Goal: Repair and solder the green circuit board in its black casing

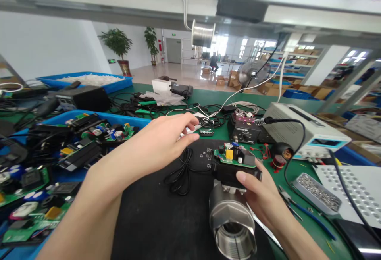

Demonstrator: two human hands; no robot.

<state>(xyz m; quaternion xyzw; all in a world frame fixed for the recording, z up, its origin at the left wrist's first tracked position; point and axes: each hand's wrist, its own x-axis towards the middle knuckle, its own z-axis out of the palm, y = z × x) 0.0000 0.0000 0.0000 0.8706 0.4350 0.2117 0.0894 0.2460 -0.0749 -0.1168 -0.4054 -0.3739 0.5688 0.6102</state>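
My right hand [263, 190] grips a black housing [228, 174] from its right side, the thumb lying across its near face. On top of the housing sits a green circuit board [220, 156] with a yellow block and other parts. Below it is a steel valve body [228, 212] with a hexagonal threaded end towards me. My left hand [169, 137] hovers over the back of the black mat [149, 220], thumb and fingers apart. Beneath it lies a coiled black cable [183, 174]. Several small metal rings [205, 155] rest on the mat behind the housing.
Blue bins [131, 120] full of circuit-board assemblies stand at left. To the right are a soldering station [245, 130], a grey power supply [306, 129], a tray of small metal parts [318, 194] and pliers [287, 198]. A solder spool [203, 33] hangs from the shelf.
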